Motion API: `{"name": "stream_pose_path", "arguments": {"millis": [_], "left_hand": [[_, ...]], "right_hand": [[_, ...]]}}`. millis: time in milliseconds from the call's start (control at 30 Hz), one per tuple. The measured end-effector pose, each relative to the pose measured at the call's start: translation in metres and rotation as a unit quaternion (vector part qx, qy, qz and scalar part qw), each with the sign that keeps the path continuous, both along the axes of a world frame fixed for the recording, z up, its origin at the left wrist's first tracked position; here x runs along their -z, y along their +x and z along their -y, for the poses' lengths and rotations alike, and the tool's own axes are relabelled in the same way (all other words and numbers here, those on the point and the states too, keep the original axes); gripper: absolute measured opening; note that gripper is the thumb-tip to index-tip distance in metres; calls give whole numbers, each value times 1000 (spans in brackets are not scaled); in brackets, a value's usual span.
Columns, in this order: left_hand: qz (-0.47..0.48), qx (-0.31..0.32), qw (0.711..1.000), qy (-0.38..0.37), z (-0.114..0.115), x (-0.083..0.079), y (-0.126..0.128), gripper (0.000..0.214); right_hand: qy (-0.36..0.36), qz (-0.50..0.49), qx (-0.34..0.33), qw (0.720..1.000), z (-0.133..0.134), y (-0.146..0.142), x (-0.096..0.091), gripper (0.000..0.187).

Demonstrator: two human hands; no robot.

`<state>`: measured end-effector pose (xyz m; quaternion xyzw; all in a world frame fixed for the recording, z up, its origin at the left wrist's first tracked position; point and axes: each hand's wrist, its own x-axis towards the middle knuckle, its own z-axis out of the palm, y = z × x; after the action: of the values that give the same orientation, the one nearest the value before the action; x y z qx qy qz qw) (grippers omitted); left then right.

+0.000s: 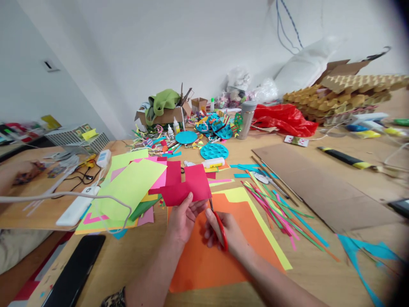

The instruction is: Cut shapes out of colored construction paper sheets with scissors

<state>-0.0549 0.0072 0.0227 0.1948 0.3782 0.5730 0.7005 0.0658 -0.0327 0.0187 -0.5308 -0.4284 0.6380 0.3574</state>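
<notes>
My left hand pinches a piece of red paper between thumb and fingers, above the table. The paper is bent, with one part standing up and another reaching left. My right hand is closed around the red handles of a pair of scissors. Their dark blades point up at the paper's lower right edge; whether they touch it I cannot tell. Beneath both hands lies a large orange sheet, partly over a yellow-green sheet.
Coloured sheets lie left, near a power strip and phone. Paper strips and cardboard lie right. Behind stand a glue bottle, flask and egg trays. Another person's arm shows at left.
</notes>
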Motion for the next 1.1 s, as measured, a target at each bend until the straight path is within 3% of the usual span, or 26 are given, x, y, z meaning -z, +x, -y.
{"name": "stream_pose_path", "arguments": {"millis": [233, 633, 933, 1100], "left_hand": [[-23, -12, 1000, -14, 0, 1, -2, 23], [-119, -33, 992, 27, 4, 0, 2, 26], [-126, -39, 991, 29, 5, -1, 2, 24], [-114, -72, 991, 27, 4, -1, 3, 25]], "right_hand": [[24, -3, -7, 1000, 1, -1, 0, 65], [30, -12, -7, 999, 3, 0, -6, 65], [29, -4, -15, 999, 2, -1, -6, 66], [25, 4, -28, 999, 3, -1, -7, 67]]}}
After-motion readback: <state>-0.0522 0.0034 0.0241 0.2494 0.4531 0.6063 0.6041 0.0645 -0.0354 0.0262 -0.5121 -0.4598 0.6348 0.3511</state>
